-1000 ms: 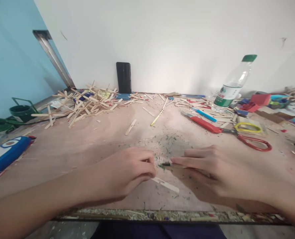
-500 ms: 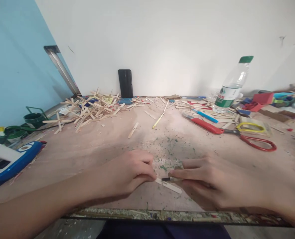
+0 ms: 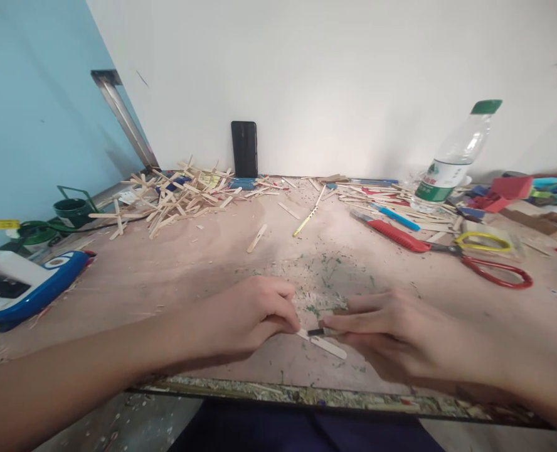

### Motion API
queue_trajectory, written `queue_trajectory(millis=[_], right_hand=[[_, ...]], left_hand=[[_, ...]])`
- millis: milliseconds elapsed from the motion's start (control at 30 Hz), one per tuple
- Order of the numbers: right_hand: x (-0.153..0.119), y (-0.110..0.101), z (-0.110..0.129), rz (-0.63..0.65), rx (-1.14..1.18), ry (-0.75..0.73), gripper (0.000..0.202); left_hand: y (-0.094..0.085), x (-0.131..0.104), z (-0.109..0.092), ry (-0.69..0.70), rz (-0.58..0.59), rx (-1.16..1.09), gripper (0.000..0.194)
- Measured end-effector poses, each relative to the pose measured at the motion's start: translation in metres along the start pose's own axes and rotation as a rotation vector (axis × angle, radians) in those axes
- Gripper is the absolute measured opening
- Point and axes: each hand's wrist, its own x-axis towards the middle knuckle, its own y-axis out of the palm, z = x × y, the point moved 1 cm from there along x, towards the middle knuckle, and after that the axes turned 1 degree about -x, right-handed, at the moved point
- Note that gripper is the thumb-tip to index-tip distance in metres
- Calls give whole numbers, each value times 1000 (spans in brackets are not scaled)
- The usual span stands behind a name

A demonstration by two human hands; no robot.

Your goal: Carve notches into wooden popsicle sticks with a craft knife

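A pale wooden craft stick [image 3: 330, 348] lies flat on the worktable, its far-left end pinched under the closed fingers of my left hand [image 3: 264, 311]. There is a small notch in the stick's upper edge. My right hand [image 3: 396, 333] is closed round a slim craft knife [image 3: 315, 332], forefinger stretched along it towards the dark blade. The blade tip is at the stick beside the notch, close to my left fingertips; most of the handle is hidden in my palm. Green shavings [image 3: 313, 309] are scattered just beyond both hands.
Piled craft sticks [image 3: 179, 201] stand back left, near a black phone [image 3: 244, 149] against the wall. On the right are a red-handled utility knife [image 3: 396, 235], scissors [image 3: 495, 263], a blue pen [image 3: 396, 217] and a water bottle [image 3: 441, 179]. A blue-and-white glue gun [image 3: 38, 285] lies left.
The view has shifted slightly, so the background appears moved right and up. Both hands keep their hold on the craft stick and knife, with the blade still at the notch.
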Motion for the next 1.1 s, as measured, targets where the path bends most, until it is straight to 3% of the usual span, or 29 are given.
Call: queue_trajectory(millis=[367, 933, 1100], right_hand=[[3, -2, 0, 29, 40, 6, 38], [2, 1, -4, -60, -37, 16, 36], [1, -3, -1, -77, -50, 14, 34]], left_hand=[[0, -1, 0, -26, 11, -12, 26], [-1, 0, -1, -4, -18, 43, 24], [0, 1, -11, -111, -64, 0, 16]])
